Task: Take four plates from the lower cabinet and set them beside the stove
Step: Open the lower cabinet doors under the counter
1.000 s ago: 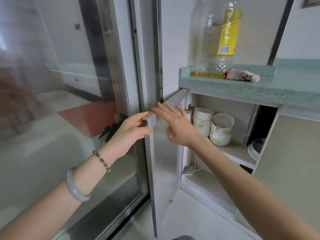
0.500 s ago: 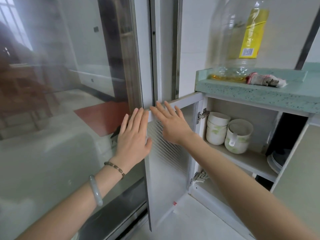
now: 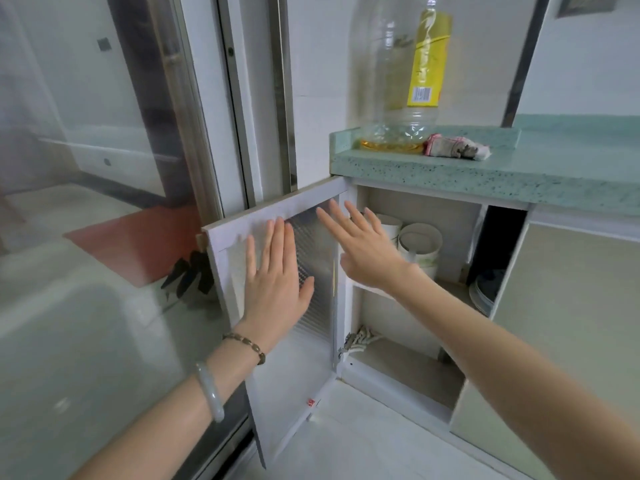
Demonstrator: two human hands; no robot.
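The lower cabinet's left door (image 3: 273, 375) stands swung wide to the left, its inner face toward me. My left hand (image 3: 277, 282) lies flat on that door's patterned panel, fingers spread. My right hand (image 3: 363, 251) reaches toward the cabinet opening with fingers spread, holding nothing. A stack of plates (image 3: 485, 292) shows on the shelf (image 3: 450, 285) at the right, half hidden behind the right door (image 3: 561, 334). White bowls and cups (image 3: 419, 247) stand on the same shelf, partly behind my right hand.
A speckled green countertop (image 3: 450, 171) runs above the cabinet, with a large, nearly empty oil bottle (image 3: 401, 74) and a crumpled cloth (image 3: 453, 150) on it. A glass sliding door (image 3: 104, 202) fills the left. Some white hooks (image 3: 363, 337) lie on the lower cabinet floor.
The left cabinet door has swung further open to the left. My left hand went from gripping its edge to lying flat on its inner face. My right hand moved toward the cabinet opening.
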